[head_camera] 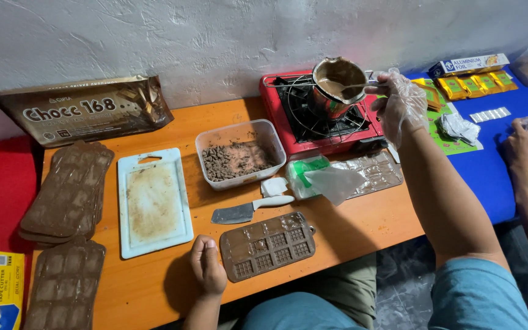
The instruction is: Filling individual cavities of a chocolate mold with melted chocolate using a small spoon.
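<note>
lower centre, the left hand [208, 267] rests curled in a loose fist on the orange table [349, 229], just beside the chocolate mould [267, 245]. upper right, the gloved right hand [400, 101] grips the handle of the metal pot [338, 82] over the red stove [319, 116]; a knife [249, 210] lies between.

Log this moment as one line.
left hand: fisted on table by chocolate mould | right hand: gloved, holding pot over stove

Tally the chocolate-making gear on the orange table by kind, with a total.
Filled brown mould by the left hand: 1
White cutting board: 1
Knife: 1
Clear tub of chocolate bits: 1
Red gas stove: 1
Metal pot of melted chocolate, held by the gloved right hand: 1
Total: 6
</note>
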